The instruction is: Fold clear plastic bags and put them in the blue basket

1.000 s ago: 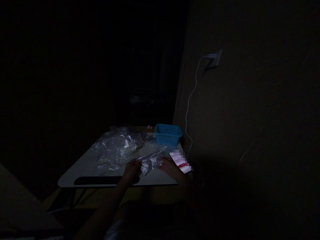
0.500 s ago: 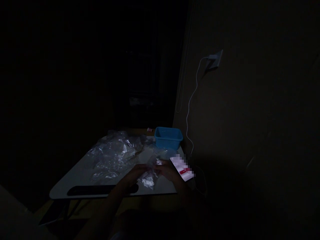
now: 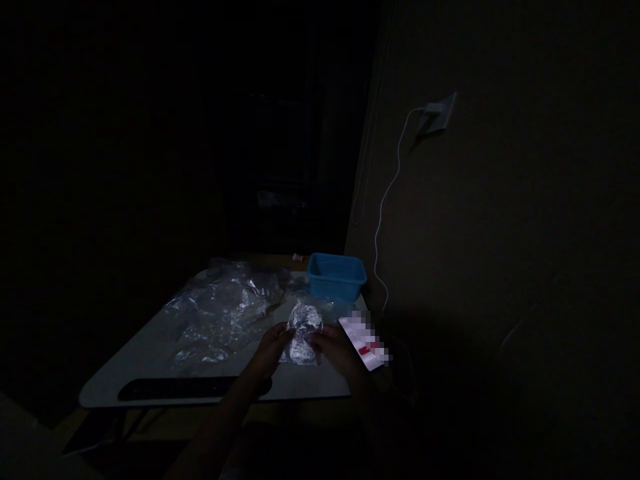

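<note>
Between my two hands is a crinkled clear plastic bag [image 3: 303, 343], shiny in the dim light, held above the white table near its front edge. My left hand [image 3: 273, 347] grips its left side, thumb on top. On the right side my right hand [image 3: 333, 343] pinches it, the thumb pressed onto the plastic. Whether anything lies inside the bag I cannot make out. To the left, a loose heap of clear plastic bags [image 3: 225, 307] spreads over the table. A lit phone [image 3: 357, 337] lies close by my right forearm.
A blue plastic basin [image 3: 337, 288] stands at the back right of the white table [image 3: 125, 357]. Behind it lies a small pinkish roll-like thing [image 3: 298, 258]. A white cable [image 3: 383, 200] hangs from a wall socket [image 3: 443, 113]. A dark slot [image 3: 175, 388] runs along the front edge.
The plastic bag between my hands now lies flatter and more spread, its upper part raised into view. My hands have moved slightly apart. The camera view has shifted a little.
</note>
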`<state>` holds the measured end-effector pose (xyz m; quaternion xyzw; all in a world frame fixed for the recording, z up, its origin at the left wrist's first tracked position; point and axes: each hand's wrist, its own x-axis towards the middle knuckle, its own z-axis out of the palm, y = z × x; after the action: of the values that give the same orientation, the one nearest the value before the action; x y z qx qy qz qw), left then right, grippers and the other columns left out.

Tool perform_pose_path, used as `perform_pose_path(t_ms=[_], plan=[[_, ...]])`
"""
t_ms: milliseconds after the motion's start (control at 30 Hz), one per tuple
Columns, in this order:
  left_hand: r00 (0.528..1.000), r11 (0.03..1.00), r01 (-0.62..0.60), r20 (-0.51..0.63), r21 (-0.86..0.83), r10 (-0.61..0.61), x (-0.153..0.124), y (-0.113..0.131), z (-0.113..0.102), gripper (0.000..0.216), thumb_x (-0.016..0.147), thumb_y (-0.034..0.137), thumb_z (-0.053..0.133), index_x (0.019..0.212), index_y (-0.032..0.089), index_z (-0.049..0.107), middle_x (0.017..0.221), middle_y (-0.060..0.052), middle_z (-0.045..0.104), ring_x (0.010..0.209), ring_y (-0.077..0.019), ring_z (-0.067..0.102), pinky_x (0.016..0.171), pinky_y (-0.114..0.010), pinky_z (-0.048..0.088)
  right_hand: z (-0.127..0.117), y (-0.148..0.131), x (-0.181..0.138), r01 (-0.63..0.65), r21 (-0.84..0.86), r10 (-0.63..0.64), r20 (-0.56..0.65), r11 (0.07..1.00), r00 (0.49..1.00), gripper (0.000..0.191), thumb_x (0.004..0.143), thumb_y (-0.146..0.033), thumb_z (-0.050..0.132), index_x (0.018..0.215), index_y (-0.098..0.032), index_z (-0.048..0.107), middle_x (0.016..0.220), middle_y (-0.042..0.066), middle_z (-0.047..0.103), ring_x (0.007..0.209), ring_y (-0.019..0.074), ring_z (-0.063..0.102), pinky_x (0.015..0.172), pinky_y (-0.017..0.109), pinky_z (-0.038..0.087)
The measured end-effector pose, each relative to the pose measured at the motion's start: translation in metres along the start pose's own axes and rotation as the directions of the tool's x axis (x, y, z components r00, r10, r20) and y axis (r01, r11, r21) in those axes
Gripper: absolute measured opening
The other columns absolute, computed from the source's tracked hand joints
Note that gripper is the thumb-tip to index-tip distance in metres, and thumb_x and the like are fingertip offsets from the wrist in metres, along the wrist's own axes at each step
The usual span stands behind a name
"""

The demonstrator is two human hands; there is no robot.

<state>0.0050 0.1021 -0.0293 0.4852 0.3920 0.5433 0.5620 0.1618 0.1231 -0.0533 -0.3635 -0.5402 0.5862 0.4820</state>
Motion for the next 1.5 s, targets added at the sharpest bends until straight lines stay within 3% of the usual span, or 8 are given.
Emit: perform_pose_path(t_ms=[133,267,467,567,933,1133,1500], plan=[[0.999,0.999,0.022,-0.036,0.026,-0.021,0.001,-0.004,-0.004,0.025,0.057,0.038,0.064,0.061,0.015,0.055,0.051,0.005,0.051,0.044,-0.0068,0.045,0.045,-0.018,0.036,-0.007,0.0,0.0,0.004,-0.043,-0.005,-0.007,0.999,1.0,0.02,0.066,-0.035,0.057,0.063,-0.015,0.054,0.051,-0.004,0.047,0.046,0.0069,0.04,0.043,0.02,0.028],[0.997,0.994,0.069,-0.042,0.085,-0.066,0.004,-0.01,-0.008,0.027,0.058,0.041,0.062,0.062,0.015,0.052,0.043,0.008,0.04,0.035,-0.0041,0.032,0.037,-0.017,0.024,-0.011,-0.003,-0.002,-0.005,-0.039,0.007,0.043,0.999,0.999,0.022,0.068,-0.037,0.055,0.066,-0.016,0.052,0.047,-0.006,0.044,0.04,0.0058,0.036,0.038,0.02,0.023],[0.999,0.991,-0.028,-0.033,0.132,0.033,0.005,-0.013,-0.009,0.025,0.06,0.038,0.061,0.065,0.014,0.056,0.053,0.003,0.049,0.046,-0.0073,0.043,0.046,-0.018,0.032,-0.009,-0.007,-0.006,-0.014,-0.064,0.018,0.06,0.998,0.998,0.02,0.068,-0.036,0.058,0.069,-0.016,0.053,0.049,-0.006,0.047,0.041,0.0058,0.039,0.039,0.019,0.025],[0.997,0.99,-0.042,-0.053,0.131,0.049,0.004,-0.012,-0.009,0.023,0.061,0.037,0.061,0.063,0.015,0.054,0.051,0.005,0.046,0.045,-0.006,0.039,0.045,-0.017,0.03,-0.009,-0.008,-0.006,0.004,-0.069,0.001,0.078,0.998,0.997,0.023,0.066,-0.038,0.059,0.067,-0.016,0.053,0.05,-0.005,0.047,0.043,0.0064,0.04,0.04,0.02,0.026],[0.995,0.997,0.072,-0.062,-0.042,-0.075,-0.005,-0.005,-0.002,0.028,0.057,0.039,0.063,0.066,0.017,0.05,0.041,0.011,0.036,0.034,-0.0029,0.027,0.036,-0.016,0.017,-0.01,-0.004,-0.006,-0.013,-0.021,0.013,-0.005,1.0,1.0,0.023,0.064,-0.038,0.06,0.069,-0.017,0.054,0.053,-0.005,0.047,0.044,0.0064,0.039,0.041,0.019,0.025],[0.988,0.986,0.113,-0.087,-0.12,-0.124,-0.004,-0.003,0.0,0.029,0.053,0.033,0.065,0.074,0.018,0.051,0.043,0.011,0.04,0.034,-0.0033,0.031,0.035,-0.016,0.02,-0.009,-0.007,-0.007,-0.023,0.004,0.023,-0.031,1.0,0.999,0.022,0.063,-0.037,0.06,0.073,-0.017,0.056,0.055,-0.005,0.047,0.046,0.0065,0.041,0.042,0.019,0.027],[0.995,0.981,0.085,-0.028,-0.174,-0.091,0.001,-0.013,-0.005,0.022,0.055,0.029,0.065,0.067,0.016,0.053,0.049,0.007,0.047,0.041,-0.0052,0.041,0.042,-0.017,0.029,-0.014,0.002,-0.003,-0.007,0.014,0.007,-0.022,1.0,1.0,0.02,0.064,-0.035,0.06,0.072,-0.017,0.057,0.058,-0.003,0.05,0.049,0.0069,0.042,0.044,0.02,0.027]])
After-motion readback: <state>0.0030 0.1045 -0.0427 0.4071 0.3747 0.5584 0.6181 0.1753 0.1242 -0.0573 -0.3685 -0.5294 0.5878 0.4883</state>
